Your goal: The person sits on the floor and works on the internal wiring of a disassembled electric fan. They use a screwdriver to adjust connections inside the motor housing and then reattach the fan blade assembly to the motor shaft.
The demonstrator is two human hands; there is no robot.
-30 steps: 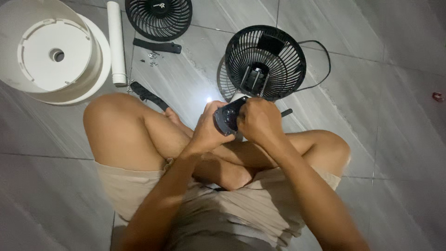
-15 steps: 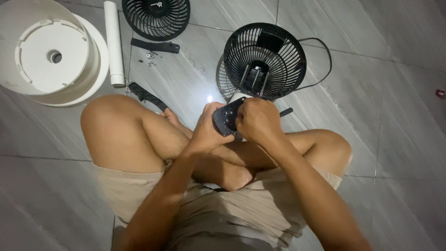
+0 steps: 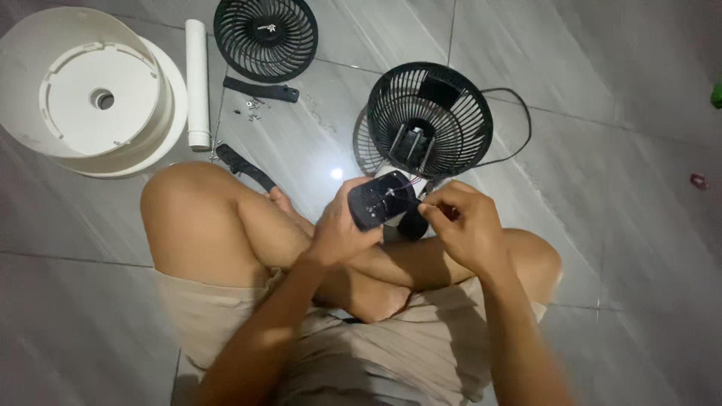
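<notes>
**Black fan part gripped above crossed legs**

Black plastic is what the hands work on: a small rounded fan part [image 3: 381,201] with a flat dark face turned up toward the camera. Its long axis runs on a slant, from the lower left near the left palm up to the right, where thin wires leave its upper right corner.

The left hand [image 3: 340,229] is closed around the lower left side of the part, with the thumb over its near edge. The right hand [image 3: 462,222] sits just to the right of the part, its fingertips pinched together at the right edge where the wires come out; what exactly they pinch is too small to tell. So the part lies between the two hands, closer into the left one, held over the person's crossed legs.

Just beyond the hands stands a black fan cage [image 3: 429,119], open side up, with a black cord [image 3: 519,128] looping off to its right. Farther beyond the left hand lies a black front grille [image 3: 265,37], flat on the grey tiled floor [image 3: 602,150]. Near it are a black strip [image 3: 261,90] and some small screws [image 3: 252,113]. Well off to the left are a white tube [image 3: 197,83] and a large white round base [image 3: 94,90].
</notes>
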